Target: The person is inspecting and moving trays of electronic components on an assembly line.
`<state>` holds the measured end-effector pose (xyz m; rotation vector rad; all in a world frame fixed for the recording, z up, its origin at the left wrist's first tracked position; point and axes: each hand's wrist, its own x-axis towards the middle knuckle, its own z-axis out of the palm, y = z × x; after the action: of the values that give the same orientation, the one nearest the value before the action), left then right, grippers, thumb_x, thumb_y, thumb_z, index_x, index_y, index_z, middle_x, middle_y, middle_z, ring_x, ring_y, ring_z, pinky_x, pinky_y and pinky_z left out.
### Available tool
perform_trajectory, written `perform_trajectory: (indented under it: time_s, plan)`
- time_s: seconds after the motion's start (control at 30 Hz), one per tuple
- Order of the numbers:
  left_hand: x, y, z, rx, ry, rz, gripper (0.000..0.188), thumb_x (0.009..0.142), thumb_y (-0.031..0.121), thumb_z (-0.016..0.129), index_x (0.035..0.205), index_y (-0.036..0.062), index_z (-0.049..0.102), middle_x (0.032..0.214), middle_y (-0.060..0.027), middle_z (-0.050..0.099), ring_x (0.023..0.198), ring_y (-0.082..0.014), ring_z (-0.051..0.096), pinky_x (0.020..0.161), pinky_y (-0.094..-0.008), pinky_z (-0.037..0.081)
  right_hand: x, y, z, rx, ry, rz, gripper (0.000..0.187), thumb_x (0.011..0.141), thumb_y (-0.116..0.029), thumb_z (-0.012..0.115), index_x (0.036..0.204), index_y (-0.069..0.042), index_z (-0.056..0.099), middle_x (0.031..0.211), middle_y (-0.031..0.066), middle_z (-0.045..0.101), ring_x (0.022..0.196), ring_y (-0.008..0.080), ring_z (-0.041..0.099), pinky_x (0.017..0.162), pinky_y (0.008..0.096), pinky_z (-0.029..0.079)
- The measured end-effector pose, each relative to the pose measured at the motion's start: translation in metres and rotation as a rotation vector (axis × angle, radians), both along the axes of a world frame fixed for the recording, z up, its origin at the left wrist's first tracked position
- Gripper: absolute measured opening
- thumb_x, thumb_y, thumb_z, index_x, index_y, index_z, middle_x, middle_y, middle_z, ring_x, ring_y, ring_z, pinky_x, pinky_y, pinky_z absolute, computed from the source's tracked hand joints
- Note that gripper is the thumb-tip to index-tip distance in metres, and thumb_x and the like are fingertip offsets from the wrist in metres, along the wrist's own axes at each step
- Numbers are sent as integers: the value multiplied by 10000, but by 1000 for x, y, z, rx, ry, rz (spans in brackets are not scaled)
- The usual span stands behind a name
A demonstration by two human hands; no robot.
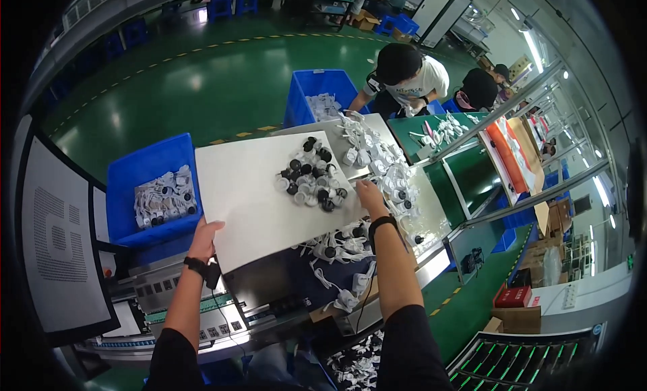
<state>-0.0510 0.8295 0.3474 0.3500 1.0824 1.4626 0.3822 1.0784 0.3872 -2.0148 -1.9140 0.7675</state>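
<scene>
A flat white board [236, 209] is held out level in front of me, gripped at both sides. At its left edge my left hand [205, 237] is closed, with the thumb lying over the top face. My right hand [369, 195] is closed on the right edge. Several small round black and clear-white parts [313, 176] lie heaped on the board's right half. White corded plugs [344, 241] show from under the board's near right edge, and more white corded devices [377, 158] are piled beyond my right hand.
A blue bin [151, 148] with bagged white corded parts stands left; another blue bin [317, 77] is at the far side. A co-worker [411, 74] sits beyond the pile at a green-topped table [404, 129]. A machine with a white panel [57, 236] flanks my left.
</scene>
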Motion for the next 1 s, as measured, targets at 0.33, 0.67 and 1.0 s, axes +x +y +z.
perform_trajectory:
  time_s: [0.33, 0.67, 1.0]
  plan:
    - [0, 49, -25, -1, 14, -27, 518, 801, 6, 598, 1315, -8, 536, 1178, -143, 655, 1040, -274, 660, 903, -395, 543, 52, -199, 26, 236, 229, -2, 309, 880, -202, 687, 1103, 1, 620, 994, 183, 675, 921, 356, 666, 820, 438, 516]
    - [-1, 78, 4, 51, 123, -89, 499, 788, 17, 602, 1285, -12, 558, 1133, -125, 670, 1029, -264, 670, 898, -383, 540, 162, -494, 19, -99, 49, -307, 318, 868, -166, 702, 1150, -35, 639, 963, 140, 711, 895, 325, 696, 813, 413, 547]
    - [48, 75, 91, 103, 25, -109, 544, 791, 20, 566, 1332, 18, 517, 1092, -133, 671, 975, -266, 674, 776, -390, 569, 189, -654, -43, -167, -46, -458, 366, 856, -286, 704, 1112, -28, 664, 986, 158, 727, 922, 317, 704, 813, 421, 548]
